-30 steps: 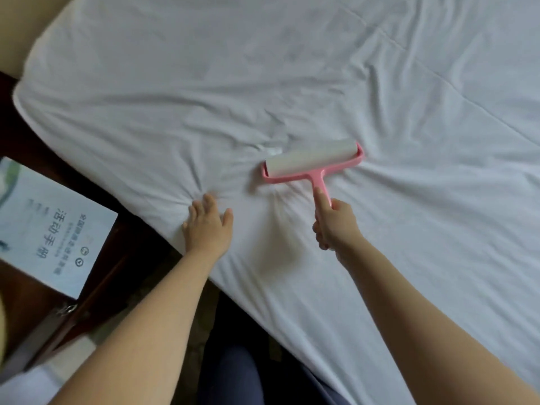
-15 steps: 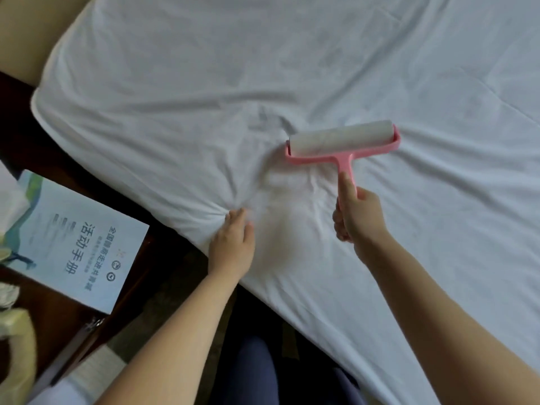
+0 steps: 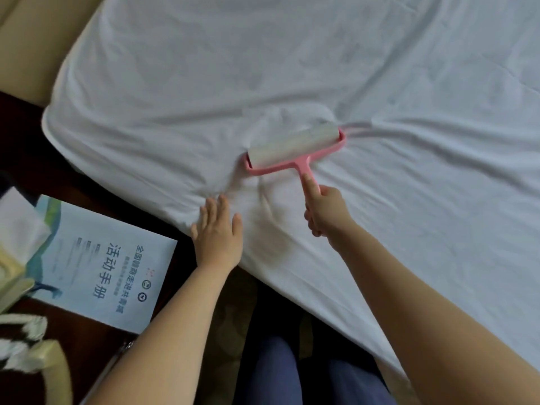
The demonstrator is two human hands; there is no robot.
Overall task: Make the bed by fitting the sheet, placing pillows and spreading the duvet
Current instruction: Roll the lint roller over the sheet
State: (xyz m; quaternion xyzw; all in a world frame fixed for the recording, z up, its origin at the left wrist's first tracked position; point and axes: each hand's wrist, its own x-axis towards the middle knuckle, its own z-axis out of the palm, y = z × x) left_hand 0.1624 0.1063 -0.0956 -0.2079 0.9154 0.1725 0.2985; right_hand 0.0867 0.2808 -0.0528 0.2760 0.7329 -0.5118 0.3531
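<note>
A white sheet (image 3: 292,68) covers the bed and is wrinkled around the middle. A pink lint roller (image 3: 295,147) with a white roll lies on the sheet. My right hand (image 3: 327,211) grips its pink handle, with the index finger stretched along the stem. My left hand (image 3: 217,232) presses flat on the sheet at the bed's near edge, fingers straight, just left of the roller's handle. No pillows or duvet are in view.
A dark wooden bedside table (image 3: 35,176) stands to the left, with a light blue booklet (image 3: 99,264) and pale objects (image 3: 26,331) on it. My legs in blue trousers (image 3: 292,375) are at the bottom, close to the bed edge. A beige headboard (image 3: 32,42) is at top left.
The roller has travelled over the sheet, first away and right, then back left, and now tilts more. My left hand has opened flat on the sheet's edge.
</note>
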